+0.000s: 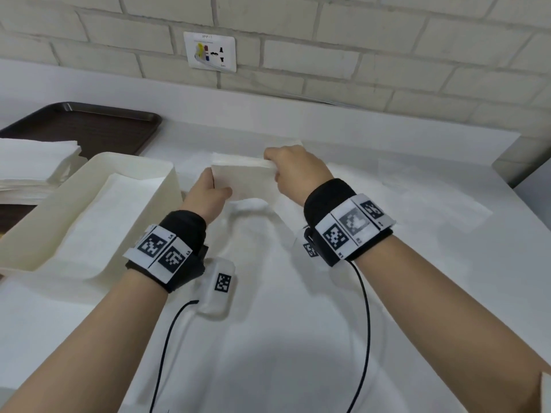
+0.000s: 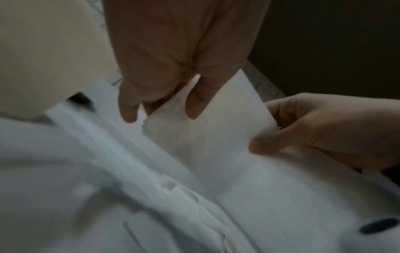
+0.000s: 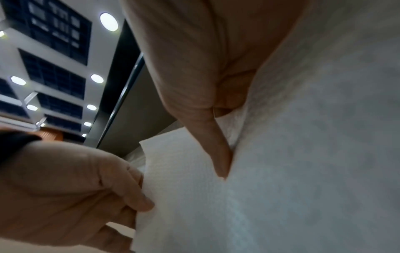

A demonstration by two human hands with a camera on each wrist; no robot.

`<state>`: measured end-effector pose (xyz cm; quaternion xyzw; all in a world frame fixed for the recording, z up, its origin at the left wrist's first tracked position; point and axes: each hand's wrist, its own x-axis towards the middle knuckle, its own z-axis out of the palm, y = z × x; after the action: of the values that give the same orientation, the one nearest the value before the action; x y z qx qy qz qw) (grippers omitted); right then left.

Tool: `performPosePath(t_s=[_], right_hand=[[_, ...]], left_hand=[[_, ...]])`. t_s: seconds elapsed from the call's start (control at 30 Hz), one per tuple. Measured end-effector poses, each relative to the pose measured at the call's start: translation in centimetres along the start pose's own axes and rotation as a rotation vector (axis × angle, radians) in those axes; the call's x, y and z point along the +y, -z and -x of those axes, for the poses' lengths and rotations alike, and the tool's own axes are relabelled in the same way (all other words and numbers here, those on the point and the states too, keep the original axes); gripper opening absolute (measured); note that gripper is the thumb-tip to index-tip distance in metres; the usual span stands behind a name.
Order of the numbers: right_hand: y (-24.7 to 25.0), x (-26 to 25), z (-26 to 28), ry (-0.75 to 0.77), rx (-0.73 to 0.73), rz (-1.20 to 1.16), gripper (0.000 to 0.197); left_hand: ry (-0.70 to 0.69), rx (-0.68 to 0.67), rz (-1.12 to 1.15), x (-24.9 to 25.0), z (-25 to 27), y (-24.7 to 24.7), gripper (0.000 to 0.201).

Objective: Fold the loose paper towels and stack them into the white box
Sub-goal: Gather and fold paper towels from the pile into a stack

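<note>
Two hands on one sheet, both pinching: the left hand (image 1: 208, 192) holds the paper towel (image 1: 250, 181) at its left edge, thumb on top, and the right hand (image 1: 293, 171) nips the top right corner between thumb and fingertips. The towel hangs lifted off the tabletop (image 1: 298, 323), just right of the white box (image 1: 167, 186). From the left wrist view you can see it doubled over already, so this looks like mid-fold. It's light, limp, thin stuff, by the look of it; it will sag wherever it isn't held and could tear if tugged, so corners and edges are the places to grip, drawn gently taut. Inside the white box, flat sheets already line the bottom. Left of the box and further back, a stack of loose towels (image 1: 35, 168) sits on a dark brown tray (image 1: 119, 126). Beyond the box, a wall socket (image 1: 210, 52) on the white brick wall.
</note>
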<state>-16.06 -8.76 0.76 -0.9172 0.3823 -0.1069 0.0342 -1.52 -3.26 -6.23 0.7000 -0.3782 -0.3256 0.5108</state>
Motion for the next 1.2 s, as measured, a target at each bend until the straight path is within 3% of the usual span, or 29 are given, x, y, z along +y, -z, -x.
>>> performPosePath(t_s=[0.13,0.23,0.33,0.5,0.6,0.7,0.77,0.83,1.0,1.2], right_hand=[[-2.2,-0.6,1.0,0.060,-0.187,0.203,0.044],[-3.3,-0.9,1.4,0.024,-0.286,0.218,0.046],[-3.6,-0.9,1.3,0.000,-0.260,0.185,0.046],[-3.3,-0.6,1.2,-0.043,-0.202,0.078,0.045],[-2.7,-0.3,0.9,-0.109,-0.123,-0.044,0.042],[-2.7,-0.3,0.6,-0.173,-0.101,-0.142,0.040],[-2.9,-0.3,0.4,-0.232,-0.105,-0.323,0.038],[-3.1,-0.2,0.3,-0.298,-0.099,-0.581,0.040],[-3.6,-0.3,0.5,-0.392,-0.037,-0.939,0.037],[-4.2,-0.5,0.6,-0.384,0.120,-1.189,0.031]], left_hand=[[0.147,-0.027,0.114,-1.6,0.1,-1.1,0.041],[0.156,-0.094,0.016,-1.7,0.1,-1.7,0.014],[0.212,-0.052,0.031,-2.0,-0.1,-1.7,0.033],[0.179,0.051,0.083,-1.6,-0.2,-1.8,0.039],[0.196,0.073,0.161,-1.7,0.0,-1.8,0.060],[0.301,-0.014,0.131,-1.7,0.1,-2.1,0.072],[0.338,-0.082,0.134,-1.8,0.2,-2.4,0.058],[0.309,-0.124,0.185,-1.4,0.8,-2.6,0.035],[0.168,-0.067,0.070,-0.5,1.3,-2.7,0.033],[-0.154,0.073,0.065,0.7,2.1,-2.8,0.025]])
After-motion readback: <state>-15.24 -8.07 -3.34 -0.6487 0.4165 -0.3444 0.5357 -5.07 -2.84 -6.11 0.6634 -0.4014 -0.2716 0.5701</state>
